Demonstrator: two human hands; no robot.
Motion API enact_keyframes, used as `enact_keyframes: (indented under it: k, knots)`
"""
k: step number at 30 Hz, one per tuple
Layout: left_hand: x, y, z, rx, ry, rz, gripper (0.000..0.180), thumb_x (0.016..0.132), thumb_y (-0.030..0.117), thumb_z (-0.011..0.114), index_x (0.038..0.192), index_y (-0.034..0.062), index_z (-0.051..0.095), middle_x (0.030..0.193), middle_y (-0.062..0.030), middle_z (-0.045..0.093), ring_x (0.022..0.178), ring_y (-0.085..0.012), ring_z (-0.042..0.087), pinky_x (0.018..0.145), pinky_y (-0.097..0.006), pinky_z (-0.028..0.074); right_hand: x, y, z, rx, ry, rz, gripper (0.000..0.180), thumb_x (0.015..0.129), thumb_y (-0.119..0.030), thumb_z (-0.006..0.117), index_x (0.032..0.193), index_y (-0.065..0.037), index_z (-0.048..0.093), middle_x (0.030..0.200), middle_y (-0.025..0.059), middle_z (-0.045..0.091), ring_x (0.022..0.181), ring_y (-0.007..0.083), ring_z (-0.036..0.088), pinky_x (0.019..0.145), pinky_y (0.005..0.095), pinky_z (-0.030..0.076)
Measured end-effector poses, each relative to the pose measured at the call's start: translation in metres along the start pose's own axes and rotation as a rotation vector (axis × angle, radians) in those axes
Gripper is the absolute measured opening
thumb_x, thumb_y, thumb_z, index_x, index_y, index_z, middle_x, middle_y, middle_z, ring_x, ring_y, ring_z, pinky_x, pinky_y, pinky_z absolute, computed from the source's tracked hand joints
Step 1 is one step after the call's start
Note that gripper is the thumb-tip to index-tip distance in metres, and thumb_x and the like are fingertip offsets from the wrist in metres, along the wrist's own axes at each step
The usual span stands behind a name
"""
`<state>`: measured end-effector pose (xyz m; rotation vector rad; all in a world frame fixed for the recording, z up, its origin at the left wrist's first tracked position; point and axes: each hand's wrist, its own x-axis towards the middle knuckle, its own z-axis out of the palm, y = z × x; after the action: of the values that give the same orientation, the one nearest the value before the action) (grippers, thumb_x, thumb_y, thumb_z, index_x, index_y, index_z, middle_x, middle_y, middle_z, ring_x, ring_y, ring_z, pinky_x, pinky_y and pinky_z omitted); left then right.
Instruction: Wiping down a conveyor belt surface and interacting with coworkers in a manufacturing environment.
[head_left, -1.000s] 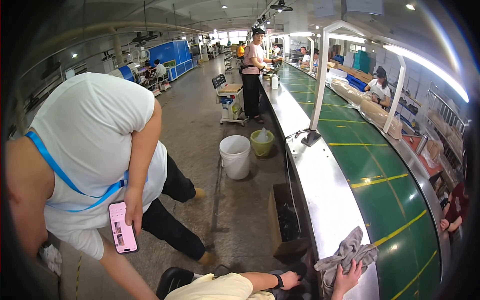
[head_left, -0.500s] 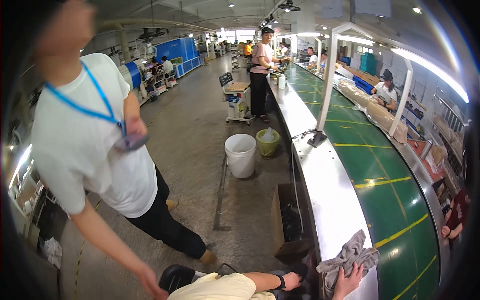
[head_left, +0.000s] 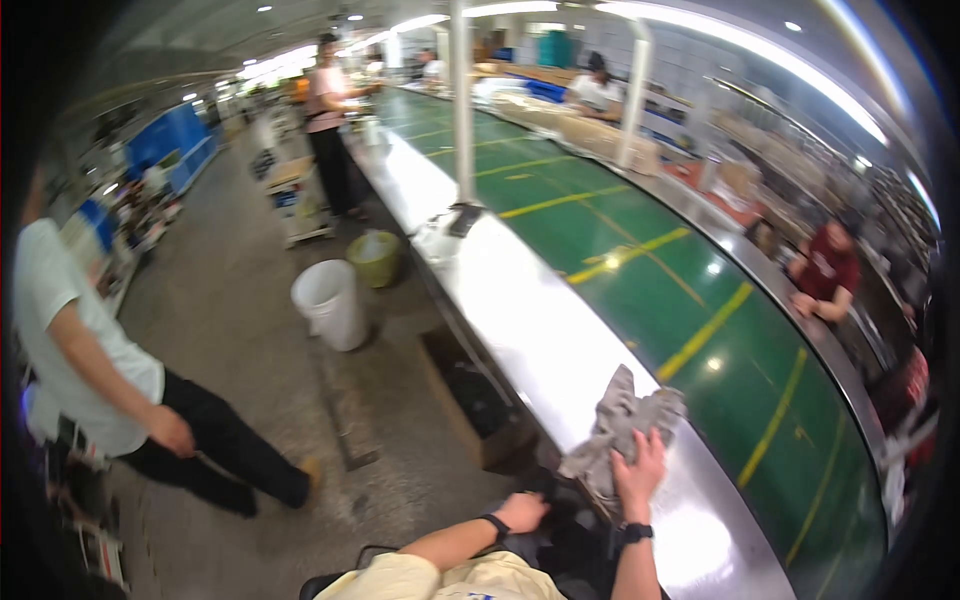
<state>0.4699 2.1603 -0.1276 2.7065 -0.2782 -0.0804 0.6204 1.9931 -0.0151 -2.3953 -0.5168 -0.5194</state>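
Observation:
A crumpled grey cloth [head_left: 622, 420] lies on the shiny metal ledge [head_left: 510, 290] beside the green conveyor belt [head_left: 600, 240]. On its near side my right hand [head_left: 638, 468] grips the bunched fabric, thumb and fingers bent over it. A dark band circles that wrist. My left hand [head_left: 522, 512] rests lower and to the left, over something dark near my lap, off the ledge. Its fingers are blurred and partly hidden, so whether it holds anything does not show.
A person in a white shirt [head_left: 80, 330] stands at the left. A white bucket [head_left: 330, 305], a green bin [head_left: 374, 260] and an open carton [head_left: 465, 390] stand on the floor. White posts [head_left: 463, 110] rise from the line. A person in dark red [head_left: 832, 265] sits across the belt.
The view has swung to the right and blurred. The person in white is now farther left, with the phone no longer visible. My right hand stays on the cloth; more of its forearm shows.

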Motion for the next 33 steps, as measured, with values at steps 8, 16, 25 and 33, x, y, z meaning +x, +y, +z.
enact_keyframes:
  k: [8, 16, 25, 33]
  knots:
    - [-0.025, -0.067, -0.001, -0.543, 0.202, -0.556, 0.025, 0.079, 0.011, 0.05, 0.097, 0.0049, 0.066, 0.096, -0.0212, 0.064, 0.091, -0.0376, 0.061, 0.081, -0.047, 0.048, -0.004, -0.002, -0.013, -0.158, -0.122, 0.075, 0.058, 0.065, -0.036, 0.076, 0.117, -0.021, 0.058, 0.137, 0.0115, 0.044, 0.123, 0.0317, 0.043, 0.089, 0.0458, 0.039]
    - [-0.041, -0.182, -0.015, -0.055, 0.1, -0.531, 0.046, 0.077, 0.011, 0.057, 0.122, 0.0017, 0.051, 0.12, -0.0177, 0.053, 0.116, -0.0344, 0.048, 0.094, -0.045, 0.042, 0.054, -0.048, -0.027, -0.449, -0.27, -0.015, 0.064, 0.072, -0.031, 0.072, 0.127, -0.011, 0.049, 0.144, 0.0153, 0.035, 0.135, 0.0382, 0.027, 0.104, 0.0569, 0.025]
    - [0.041, -0.243, 0.061, 0.421, -0.407, -0.417, 0.042, 0.09, 0.028, 0.044, 0.125, 0.0087, 0.056, 0.129, -0.013, 0.055, 0.125, -0.0283, 0.045, 0.108, -0.051, 0.021, 0.041, -0.079, 0.03, -0.38, -0.722, -0.273, 0.07, 0.08, -0.061, 0.052, 0.13, -0.012, 0.052, 0.145, 0.0172, 0.034, 0.138, 0.0426, 0.018, 0.107, 0.061, 0.004]
    - [-0.039, -0.272, 0.079, 0.279, -0.352, -0.287, 0.044, 0.082, 0.024, 0.052, 0.123, 0.0097, 0.059, 0.124, -0.0122, 0.059, 0.115, -0.0279, 0.054, 0.097, -0.048, 0.037, 0.041, -0.066, 0.036, -0.394, -0.693, -0.26, 0.064, 0.079, -0.056, 0.055, 0.126, -0.013, 0.052, 0.143, 0.0191, 0.035, 0.137, 0.0444, 0.022, 0.107, 0.0581, 0.008]
